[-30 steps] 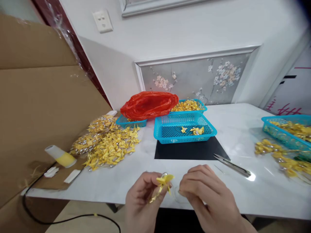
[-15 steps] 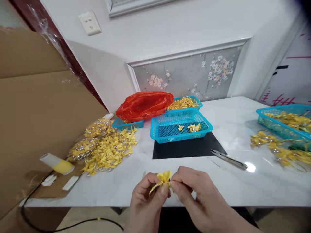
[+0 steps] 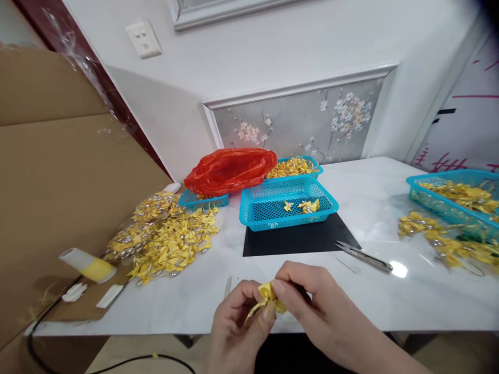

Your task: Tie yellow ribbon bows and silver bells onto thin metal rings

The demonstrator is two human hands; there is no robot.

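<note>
At the near edge of the surface (image 3: 187, 306), around the middle of its length, the two hands meet over one small yellow bow (image 3: 266, 289), held up and not set down. The left hand (image 3: 238, 319) pinches it between thumb and fingers; the right hand (image 3: 312, 296) closes thumb and forefinger on its other side, remaining fingers curled in.

This piece looks unfinished, being worked with both hands; whether a knot or fold is complete cannot be told behind the fingertips. Its long axis seems slanted: one lobe points up toward the far edge, the other dips toward the right and near edge. A gold cord (image 3: 254, 310) trails from its middle toward the near left corner.

Beyond, right of the middle, metal snips (image 3: 364, 257) lie with their tips pointing left and away, on the corner of a black mat (image 3: 288, 243). The blue basket (image 3: 288, 224) standing partly on that mat holds only a few yellow pieces (image 3: 310, 206), so its filling seems barely begun. A large heap (image 3: 175, 246) lies toward the left end; whether those are finished or waiting is unclear. Near the far edge, a red bag (image 3: 234, 169) sits beside a fuller basket (image 3: 320, 170).
</note>
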